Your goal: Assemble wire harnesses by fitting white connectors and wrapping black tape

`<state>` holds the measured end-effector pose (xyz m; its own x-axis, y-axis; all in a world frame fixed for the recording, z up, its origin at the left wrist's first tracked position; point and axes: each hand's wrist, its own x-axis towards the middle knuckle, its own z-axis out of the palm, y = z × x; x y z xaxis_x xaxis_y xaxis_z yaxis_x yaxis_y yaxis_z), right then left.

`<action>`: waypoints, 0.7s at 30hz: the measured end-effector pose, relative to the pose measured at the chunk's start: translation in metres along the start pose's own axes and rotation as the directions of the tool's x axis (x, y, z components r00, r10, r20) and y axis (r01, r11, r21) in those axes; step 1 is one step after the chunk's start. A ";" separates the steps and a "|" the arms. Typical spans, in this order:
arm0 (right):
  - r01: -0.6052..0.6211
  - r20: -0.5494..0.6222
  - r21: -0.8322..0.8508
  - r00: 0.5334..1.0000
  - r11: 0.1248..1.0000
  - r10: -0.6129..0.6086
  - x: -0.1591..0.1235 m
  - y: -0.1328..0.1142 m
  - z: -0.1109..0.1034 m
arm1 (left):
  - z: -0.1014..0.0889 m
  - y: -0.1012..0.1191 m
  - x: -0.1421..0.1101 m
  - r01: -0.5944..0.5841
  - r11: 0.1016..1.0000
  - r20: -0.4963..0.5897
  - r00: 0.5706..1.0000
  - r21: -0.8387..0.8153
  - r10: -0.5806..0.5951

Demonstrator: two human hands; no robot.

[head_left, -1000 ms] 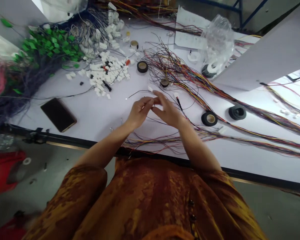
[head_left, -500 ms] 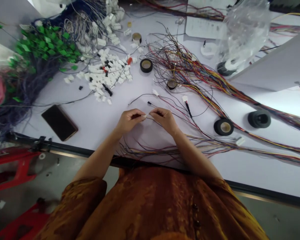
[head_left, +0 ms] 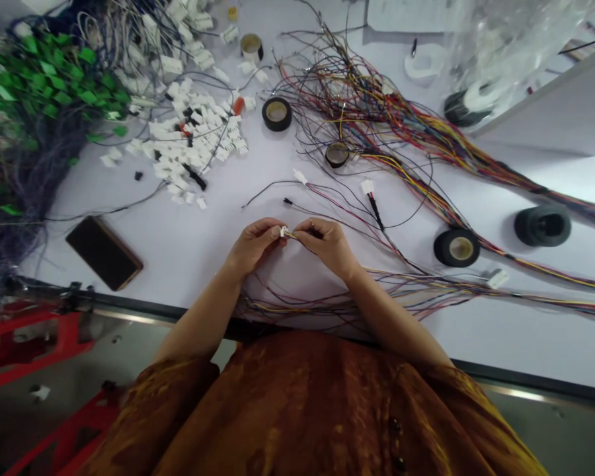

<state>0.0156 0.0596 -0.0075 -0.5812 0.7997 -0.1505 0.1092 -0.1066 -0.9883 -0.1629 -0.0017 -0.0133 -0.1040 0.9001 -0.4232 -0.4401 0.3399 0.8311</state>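
Between finger and thumb, my left hand (head_left: 254,246) pinches a small white connector housing (head_left: 283,231). Thin wires (head_left: 291,235), one yellowish and others dark, run out of the housing's right side. My right hand (head_left: 326,246) is closed on these wires just beside the housing. Just beyond my hands lies a wire with a small black plug (head_left: 288,201). Two white connectors, one on thin red and black leads (head_left: 300,176) and one with a black-sleeved lead (head_left: 367,188), rest farther back. How far the wires sit inside the housing is hidden by my fingers.
A heap of white connector housings (head_left: 198,135) lies left of centre, green-tagged wires (head_left: 54,79) beyond. A phone (head_left: 104,252) rests at left. Black tape rolls (head_left: 276,114) and a long multicoloured wire bundle (head_left: 426,145) spread rightward. Another bundle (head_left: 322,303) runs along the table's front edge.
The white housing in my left hand has turned, so its face and the wires entering it show more clearly. My hands stay close together. The camera view has shifted slightly.
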 end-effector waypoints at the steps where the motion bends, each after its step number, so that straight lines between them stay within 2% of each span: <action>1: 0.013 0.011 -0.025 1.000 1.000 -0.013 0.000 -0.001 0.000 | -0.001 -0.001 0.000 -0.006 1.000 -0.007 1.000 0.010 0.006; 7: 0.112 0.070 -0.103 0.992 0.988 -0.105 0.000 -0.002 -0.003 | -0.008 -0.007 -0.001 -0.048 0.997 -0.006 0.999 0.068 0.049; 15: 0.137 0.102 -0.168 0.987 0.976 -0.121 0.001 -0.002 -0.003 | -0.009 -0.004 -0.004 -0.158 0.967 0.019 0.987 0.200 0.158; 21: 0.150 0.041 -0.266 0.989 0.952 -0.144 -0.002 0.001 0.006 | -0.001 0.002 -0.014 -0.230 0.847 -0.001 0.965 0.479 0.263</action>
<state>0.0120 0.0543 -0.0087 -0.6235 0.7818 -0.0072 0.2312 0.1756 -0.9569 -0.1629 -0.0135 -0.0061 -0.2173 0.9574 -0.1901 0.0783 0.2112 0.9743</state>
